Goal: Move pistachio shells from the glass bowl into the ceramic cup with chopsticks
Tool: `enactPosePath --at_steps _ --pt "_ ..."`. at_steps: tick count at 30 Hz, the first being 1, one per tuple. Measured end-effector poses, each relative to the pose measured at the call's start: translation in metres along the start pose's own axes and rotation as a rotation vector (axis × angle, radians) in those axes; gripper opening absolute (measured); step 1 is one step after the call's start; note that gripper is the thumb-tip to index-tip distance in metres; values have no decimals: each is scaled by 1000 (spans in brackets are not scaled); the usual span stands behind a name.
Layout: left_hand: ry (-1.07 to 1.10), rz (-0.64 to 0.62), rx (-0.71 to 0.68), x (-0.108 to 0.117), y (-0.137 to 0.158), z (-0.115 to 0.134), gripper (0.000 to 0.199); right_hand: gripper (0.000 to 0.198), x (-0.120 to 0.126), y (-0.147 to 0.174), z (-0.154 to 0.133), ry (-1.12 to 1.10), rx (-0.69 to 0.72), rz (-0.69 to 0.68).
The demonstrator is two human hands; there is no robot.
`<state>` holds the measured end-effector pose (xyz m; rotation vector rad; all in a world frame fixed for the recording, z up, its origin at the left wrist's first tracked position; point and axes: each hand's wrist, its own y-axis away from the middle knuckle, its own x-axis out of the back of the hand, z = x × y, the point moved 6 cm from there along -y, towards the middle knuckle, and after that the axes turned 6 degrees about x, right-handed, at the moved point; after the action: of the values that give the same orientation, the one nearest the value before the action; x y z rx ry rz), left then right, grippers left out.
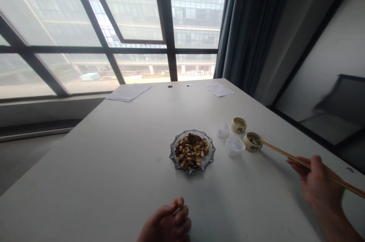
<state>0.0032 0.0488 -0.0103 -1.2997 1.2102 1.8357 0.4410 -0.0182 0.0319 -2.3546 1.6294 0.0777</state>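
My right hand (322, 181) grips a pair of long wooden chopsticks (282, 153), whose tips reach into a small cream ceramic cup (252, 146) with a dark character on it. Some small dark thing shows by the tips inside the cup, too small to name. Nearer the table's middle, a scalloped glass bowl (191, 173) holds pale-shelled nuts (188, 152) that look like pistachios, along with a heap of small brown pieces (194, 139). Below this bowl, my left hand (171, 219) rests with its fingers curled and the thumb against them; nothing shows in it.
Beside the cup are a second cream cup (238, 125) and two clear plastic containers (235, 147) (222, 129). Paper sheets (129, 92) lie at the white table's (114, 151) far left, and more paper (221, 90) at the far right. Windows and a dark curtain (248, 25) stand behind.
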Motion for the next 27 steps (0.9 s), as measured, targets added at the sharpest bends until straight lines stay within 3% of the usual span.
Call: enactPosePath --at_steps 13,27 --pt "-2 -36 19 -1 -1 -1 20 39 -3 6 -3 -22 63 -64" --pt "5 -36 21 2 -1 0 20 16 2 24 -30 21 -46 107"
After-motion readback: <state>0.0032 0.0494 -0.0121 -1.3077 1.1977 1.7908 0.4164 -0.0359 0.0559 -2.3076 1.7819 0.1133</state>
